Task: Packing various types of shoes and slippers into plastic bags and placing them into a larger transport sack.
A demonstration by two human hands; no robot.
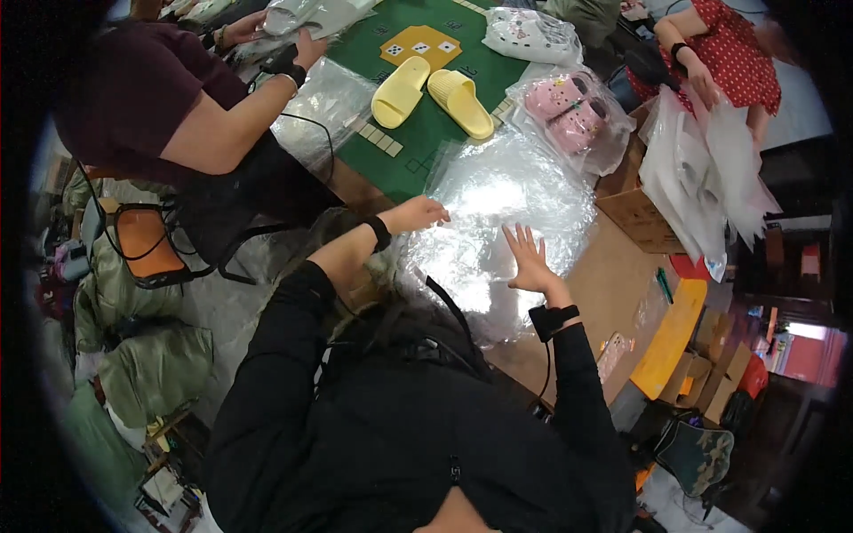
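A wide pile of clear plastic bags lies before me on the table, shining in the light. At its left edge is my left hand, fingers stretched toward the right and nothing visible in them. My right hand is spread over the right part of the pile, fingers apart, holding nothing; whether it touches the plastic I cannot tell. Beyond the pile, a yellow slide slipper and its mate rest side by side on the green table top.
Pink clogs in a clear bag lie right of the slippers, bagged white clogs behind. A co-worker's hand handles plastic at the left; a person in red dots holds bags over a cardboard box. A phone lies at right.
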